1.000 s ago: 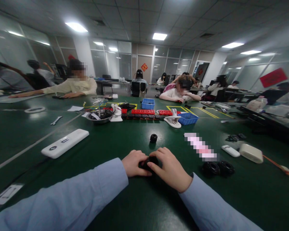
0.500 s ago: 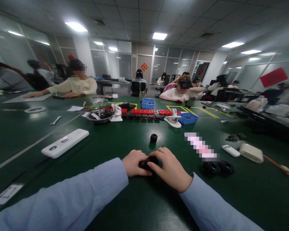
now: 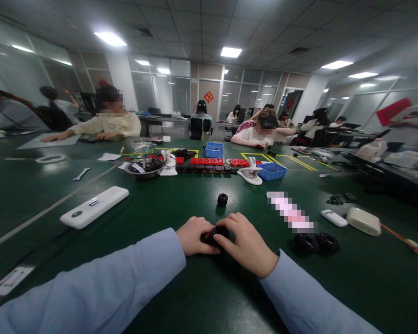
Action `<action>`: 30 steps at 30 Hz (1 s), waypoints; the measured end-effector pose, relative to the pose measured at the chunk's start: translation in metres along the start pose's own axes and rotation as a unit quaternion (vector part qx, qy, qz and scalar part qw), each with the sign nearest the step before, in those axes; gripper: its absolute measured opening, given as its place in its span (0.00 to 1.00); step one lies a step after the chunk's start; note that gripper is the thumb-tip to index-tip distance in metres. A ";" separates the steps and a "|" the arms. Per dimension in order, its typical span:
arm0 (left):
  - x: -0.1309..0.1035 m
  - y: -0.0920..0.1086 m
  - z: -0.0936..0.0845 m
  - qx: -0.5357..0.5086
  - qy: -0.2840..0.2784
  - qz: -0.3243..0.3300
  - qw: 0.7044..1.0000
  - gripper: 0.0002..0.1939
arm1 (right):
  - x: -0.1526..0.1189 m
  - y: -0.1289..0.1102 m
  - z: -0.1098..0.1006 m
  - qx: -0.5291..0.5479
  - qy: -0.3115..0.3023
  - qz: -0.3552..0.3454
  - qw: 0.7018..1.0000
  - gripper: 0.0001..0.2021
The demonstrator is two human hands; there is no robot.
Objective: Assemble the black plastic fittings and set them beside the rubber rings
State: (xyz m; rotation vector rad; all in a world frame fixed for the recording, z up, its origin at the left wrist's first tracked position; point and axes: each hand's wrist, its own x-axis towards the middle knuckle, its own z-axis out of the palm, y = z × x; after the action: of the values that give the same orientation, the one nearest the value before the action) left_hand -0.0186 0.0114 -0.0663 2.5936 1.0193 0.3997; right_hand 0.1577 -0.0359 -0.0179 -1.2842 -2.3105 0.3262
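My left hand and my right hand meet low over the green table. Both are closed around a black round part, thumbs at its near side and fingers at its far side. Much of the part is hidden by my fingers, so its exact kind does not show. Just beyond my hands stands a smaller black ribbed round piece. To the right of my right hand lie two black ring-shaped parts side by side, each with a hole in the middle.
A white power bank-like device lies left. Ahead are a metal bowl of cables, a red power strip, white clip stands and blue bins. A beige box sits right. Co-workers sit across the table.
My hands and the black part stay in place. At the far left, a co-worker's hand and a white sheet have shifted right. A standing person has come into view at the right edge.
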 end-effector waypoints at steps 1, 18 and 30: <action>0.000 0.000 0.000 -0.001 0.000 -0.002 1.000 0.19 | 0.000 0.000 0.000 0.001 -0.001 -0.007 1.000 0.06; 0.000 -0.002 0.002 0.020 -0.001 0.007 1.000 0.18 | -0.002 -0.007 -0.006 0.017 -0.049 -0.121 0.991 0.08; 0.000 -0.003 0.003 0.018 0.002 0.020 1.000 0.14 | -0.005 -0.011 -0.004 0.028 -0.051 -0.166 0.984 0.07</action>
State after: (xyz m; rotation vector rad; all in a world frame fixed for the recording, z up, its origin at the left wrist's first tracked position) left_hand -0.0191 0.0131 -0.0707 2.6491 0.9863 0.4006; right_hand 0.1539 -0.0457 -0.0118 -0.8532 -2.5307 0.3464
